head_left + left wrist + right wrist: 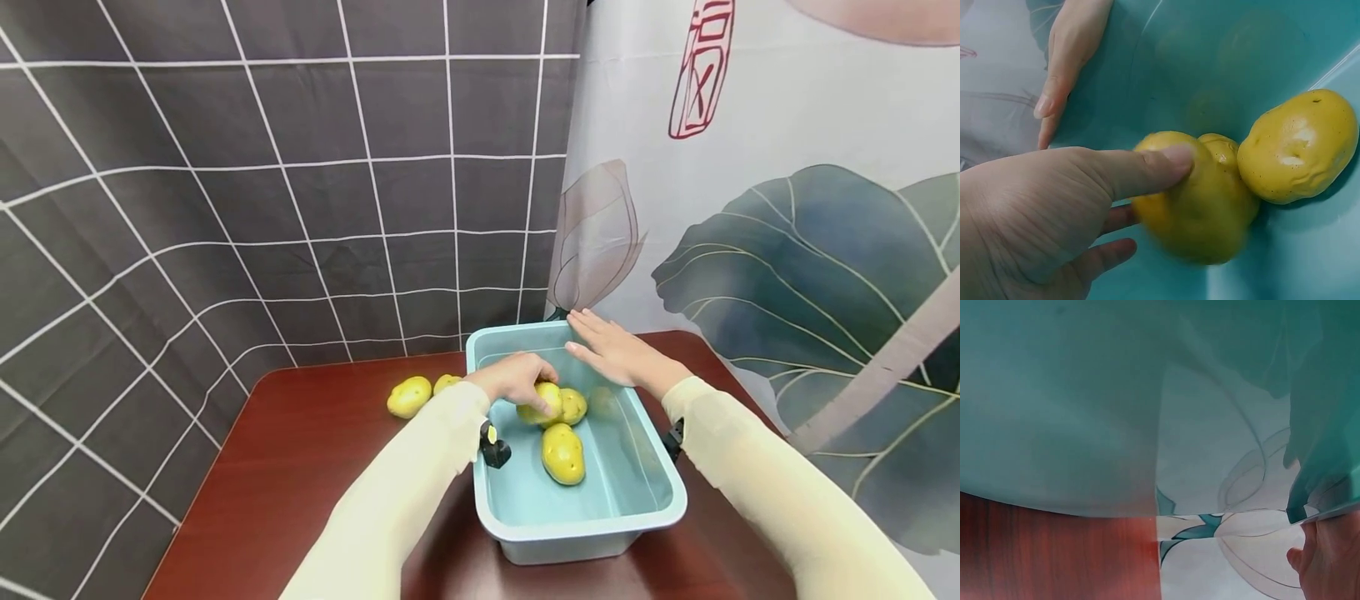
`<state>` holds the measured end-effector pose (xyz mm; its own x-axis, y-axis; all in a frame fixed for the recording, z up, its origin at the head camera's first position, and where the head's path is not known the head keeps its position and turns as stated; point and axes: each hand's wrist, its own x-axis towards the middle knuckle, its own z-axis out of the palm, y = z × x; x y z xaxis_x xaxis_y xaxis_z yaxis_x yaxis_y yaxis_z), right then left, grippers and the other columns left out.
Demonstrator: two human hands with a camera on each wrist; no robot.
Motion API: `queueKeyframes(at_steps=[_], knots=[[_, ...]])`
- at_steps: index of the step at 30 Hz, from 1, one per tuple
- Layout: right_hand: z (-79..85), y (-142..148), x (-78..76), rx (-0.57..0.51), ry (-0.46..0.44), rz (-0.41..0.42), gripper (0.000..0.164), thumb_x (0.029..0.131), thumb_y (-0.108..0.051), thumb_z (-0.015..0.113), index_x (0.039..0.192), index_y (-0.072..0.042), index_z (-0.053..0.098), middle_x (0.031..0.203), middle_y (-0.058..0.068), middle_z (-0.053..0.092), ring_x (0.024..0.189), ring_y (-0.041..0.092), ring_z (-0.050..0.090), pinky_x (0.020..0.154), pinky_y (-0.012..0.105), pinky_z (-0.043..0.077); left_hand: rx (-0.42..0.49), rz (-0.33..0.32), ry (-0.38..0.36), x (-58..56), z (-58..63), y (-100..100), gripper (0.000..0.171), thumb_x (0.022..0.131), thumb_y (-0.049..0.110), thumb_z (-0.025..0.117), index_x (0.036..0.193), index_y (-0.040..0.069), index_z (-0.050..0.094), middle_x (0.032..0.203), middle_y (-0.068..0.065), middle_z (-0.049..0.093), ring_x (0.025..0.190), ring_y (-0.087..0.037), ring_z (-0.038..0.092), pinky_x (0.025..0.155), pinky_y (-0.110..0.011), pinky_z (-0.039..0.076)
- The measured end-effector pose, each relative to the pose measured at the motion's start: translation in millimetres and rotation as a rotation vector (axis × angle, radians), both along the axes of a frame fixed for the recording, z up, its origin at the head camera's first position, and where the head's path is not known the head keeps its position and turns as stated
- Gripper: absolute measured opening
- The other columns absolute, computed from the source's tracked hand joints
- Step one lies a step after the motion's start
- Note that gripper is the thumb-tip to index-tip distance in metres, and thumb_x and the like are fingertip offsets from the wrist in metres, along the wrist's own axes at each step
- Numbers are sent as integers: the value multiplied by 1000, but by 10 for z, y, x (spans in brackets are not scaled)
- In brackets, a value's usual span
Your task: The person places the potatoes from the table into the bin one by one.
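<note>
My left hand [517, 379] reaches over the left side of a light blue plastic basin [570, 533]. It holds a yellow potato [1200, 215], thumb on top, somewhat blurred in the left wrist view. Right behind it a second potato [574, 407] is partly covered. A third potato [562, 454] lies on the basin floor, nearer me. My right hand [617, 354] rests at the basin's far right rim, fingers straight. In the right wrist view only part of that hand [1335, 559] shows beside the basin wall.
Two more potatoes [409, 397] sit on the red-brown wooden table [315, 450], left of the basin; my left sleeve partly hides one. A dark checked curtain [300, 208] and a white curtain with lotus prints [750, 208] hang behind the table.
</note>
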<state>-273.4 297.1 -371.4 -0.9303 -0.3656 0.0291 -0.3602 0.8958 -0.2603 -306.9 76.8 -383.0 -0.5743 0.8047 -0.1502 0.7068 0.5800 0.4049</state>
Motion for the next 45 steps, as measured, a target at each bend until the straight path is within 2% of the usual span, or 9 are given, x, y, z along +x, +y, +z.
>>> queueKeyframes(at_steps=[4, 9, 20, 28, 39, 45], knots=[[1, 11, -8, 3, 0, 0, 74, 99, -60, 24, 155, -12, 13, 160, 11, 10, 146, 31, 4, 113, 58, 7, 4, -2, -2, -19, -6, 19, 38, 80, 26, 80, 115, 15, 71, 109, 7, 69, 104, -10, 60, 92, -25, 46], [-11, 8, -6, 7, -8, -3, 75, 99, -61, 23, 155, -11, 13, 160, 10, 10, 146, 31, 4, 112, 59, 8, 11, 15, -16, -18, -15, 22, 38, 80, 26, 80, 114, 16, 70, 110, 7, 69, 105, -10, 60, 92, -25, 46], [-6, -1, -24, 14, 0, -2, 76, 98, -63, 22, 155, -13, 12, 160, 8, 10, 147, 29, 4, 113, 58, 9, 38, 9, 21, -35, -7, 12, 53, 78, 35, 80, 124, 12, 64, 121, 2, 65, 112, -14, 59, 96, -26, 44], [-6, -1, -8, 10, 2, -5, 75, 99, -61, 25, 155, -13, 14, 160, 10, 11, 146, 31, 5, 113, 58, 9, 53, 15, -10, -18, -4, 8, 54, 78, 35, 80, 124, 12, 64, 121, 4, 65, 112, -12, 59, 96, -25, 44], [-10, 19, -3, 8, 1, -10, 75, 98, -62, 23, 155, -14, 12, 160, 8, 10, 147, 29, 4, 113, 58, 10, 56, 15, -4, 12, 52, 19, 51, 79, 32, 80, 123, 12, 64, 121, 2, 65, 112, -13, 59, 96, -24, 44], [-10, 11, -7, 3, -2, -5, 76, 98, -61, 25, 155, -13, 12, 160, 10, 11, 147, 29, 4, 113, 58, 9, 66, 19, -7, -2, 32, 11, 53, 78, 35, 80, 123, 12, 64, 121, 3, 65, 112, -13, 59, 96, -24, 44]])
